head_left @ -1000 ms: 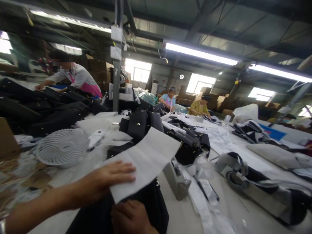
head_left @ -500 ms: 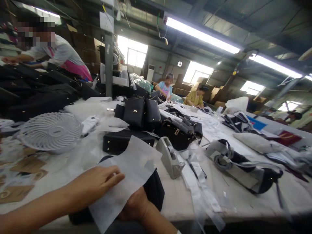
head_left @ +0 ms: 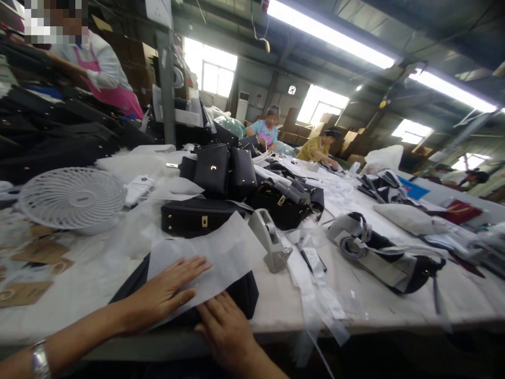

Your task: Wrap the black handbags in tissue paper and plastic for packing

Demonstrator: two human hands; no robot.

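Observation:
My left hand [head_left: 163, 292] lies flat with fingers spread on a sheet of white tissue paper [head_left: 215, 252]. The paper covers a black bag [head_left: 244, 292] lying at the near edge of the table. My right hand [head_left: 226, 326] rests flat on the front edge of the same bag and paper, fingers stretched out. Neither hand grips anything. Just behind the paper sits another black bag [head_left: 195, 216] with a gold clasp.
A grey tape dispenser [head_left: 270, 239] stands right of the paper. A white fan [head_left: 71, 197] lies at left, with brown tags [head_left: 37, 252] nearby. More black bags [head_left: 221, 168] are piled behind. A wrapped bag [head_left: 379, 252] lies at right. Other people work at the left and far end.
The paper has been laid down flat over the bag. My right hand came out from under the paper and now presses on top. The view tilted downward.

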